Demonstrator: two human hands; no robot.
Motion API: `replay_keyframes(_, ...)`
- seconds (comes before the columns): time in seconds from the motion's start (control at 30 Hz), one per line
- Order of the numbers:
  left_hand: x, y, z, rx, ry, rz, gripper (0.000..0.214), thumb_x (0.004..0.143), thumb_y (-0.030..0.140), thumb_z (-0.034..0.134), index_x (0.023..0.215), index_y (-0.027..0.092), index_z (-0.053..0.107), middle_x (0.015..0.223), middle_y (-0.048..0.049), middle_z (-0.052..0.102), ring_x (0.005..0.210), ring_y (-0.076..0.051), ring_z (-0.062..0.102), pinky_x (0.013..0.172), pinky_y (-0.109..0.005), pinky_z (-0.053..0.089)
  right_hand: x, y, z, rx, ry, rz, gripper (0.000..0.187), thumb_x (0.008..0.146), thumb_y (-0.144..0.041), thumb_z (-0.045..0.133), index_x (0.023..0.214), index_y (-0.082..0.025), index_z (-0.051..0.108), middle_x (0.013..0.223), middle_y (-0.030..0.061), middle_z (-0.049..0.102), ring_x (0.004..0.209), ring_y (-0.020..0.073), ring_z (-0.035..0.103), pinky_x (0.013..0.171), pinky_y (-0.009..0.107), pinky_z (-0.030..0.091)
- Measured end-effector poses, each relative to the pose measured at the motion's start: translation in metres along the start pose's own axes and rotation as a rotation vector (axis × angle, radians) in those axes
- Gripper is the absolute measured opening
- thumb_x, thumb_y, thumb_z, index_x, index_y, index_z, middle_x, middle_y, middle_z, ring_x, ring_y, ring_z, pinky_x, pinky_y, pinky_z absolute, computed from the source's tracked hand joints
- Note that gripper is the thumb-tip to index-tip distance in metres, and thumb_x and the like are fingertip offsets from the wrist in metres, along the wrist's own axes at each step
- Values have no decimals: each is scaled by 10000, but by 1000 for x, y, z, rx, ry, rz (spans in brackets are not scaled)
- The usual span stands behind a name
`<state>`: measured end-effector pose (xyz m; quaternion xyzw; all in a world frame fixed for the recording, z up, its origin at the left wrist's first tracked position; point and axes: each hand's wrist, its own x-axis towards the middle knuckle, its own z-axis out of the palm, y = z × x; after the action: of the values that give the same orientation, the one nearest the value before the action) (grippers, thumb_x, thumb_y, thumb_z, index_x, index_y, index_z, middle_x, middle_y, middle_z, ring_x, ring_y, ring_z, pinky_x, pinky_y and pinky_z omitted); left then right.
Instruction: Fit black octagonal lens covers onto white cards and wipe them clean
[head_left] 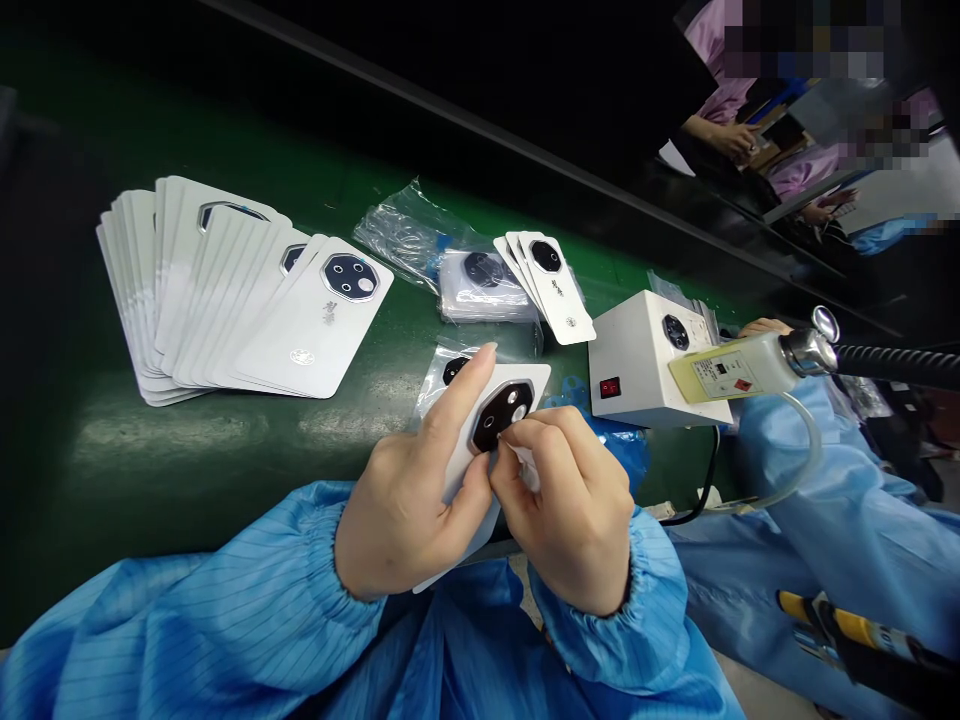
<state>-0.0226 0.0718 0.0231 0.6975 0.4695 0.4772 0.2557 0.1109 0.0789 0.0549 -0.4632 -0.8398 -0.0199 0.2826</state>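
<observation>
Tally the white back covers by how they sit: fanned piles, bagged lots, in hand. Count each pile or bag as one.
Fanned piles: 2, large pile, small pile
Bagged lots: 2, far bag, near bag
In hand: 1, held cover, gripped by left hand, right hand at its lens ring
Total: 5

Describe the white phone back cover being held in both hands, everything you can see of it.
The glossy white phone back cover is a thin, flat, plastic-looking panel, tilted above the green table. Its black octagonal camera island shows two pale round windows. The left hand grips it, index finger along its left edge, thumb on its face. The right hand pinches a small white piece at the island's lower edge.
</observation>
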Motion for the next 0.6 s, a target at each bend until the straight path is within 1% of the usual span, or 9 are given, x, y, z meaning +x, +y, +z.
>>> replay_keyframes(0.2, -1, 0, 0, 13, 0, 1, 784, 817, 87, 502, 1454, 321, 110, 1321, -51, 562, 521, -93, 656, 496, -196, 542, -1, 0, -1, -27, -21, 5, 101, 808, -55, 512, 774, -138, 558, 700, 45, 568, 645, 132, 531, 558, 254, 457)
replay_keyframes(0.3, -1, 1, 0, 22, -1, 7, 777, 820, 90, 493, 1454, 318, 106, 1353, -63, 530, 578, -110, 678, 533, -205, 559, 0, 0, -2, -11, -32, -1, 107, 817, -62, 500, 771, -141, 555, 691, 42, 564, 638, 130, 526, 553, 253, 457)
replay_keyframes(0.47, -1, 0, -1, -17, -18, -16, 783, 819, 82, 498, 1457, 310, 106, 1348, -61, 536, 543, -89, 654, 515, -196, 556, 1, 1, -1, 32, -25, -25, 98, 814, -49, 507, 792, -128, 560, 711, 54, 577, 666, 133, 547, 576, 256, 478)
replay_keyframes(0.53, -1, -1, 0, -35, -30, -30, 779, 819, 78, 500, 1459, 296, 112, 1357, -57, 527, 607, -102, 676, 569, -197, 571, 1, 1, 0, 36, -23, -23, 106, 816, -46, 500, 797, -131, 560, 716, 52, 581, 673, 129, 548, 583, 254, 484)
replay_keyframes(0.6, -2, -2, 1, -56, -22, -31, 760, 820, 72, 500, 1458, 271, 138, 1396, -62, 484, 775, -147, 703, 682, -221, 588, 0, 1, 1, 29, -18, -16, 115, 820, -48, 493, 791, -137, 559, 716, 45, 579, 667, 121, 543, 579, 247, 483)
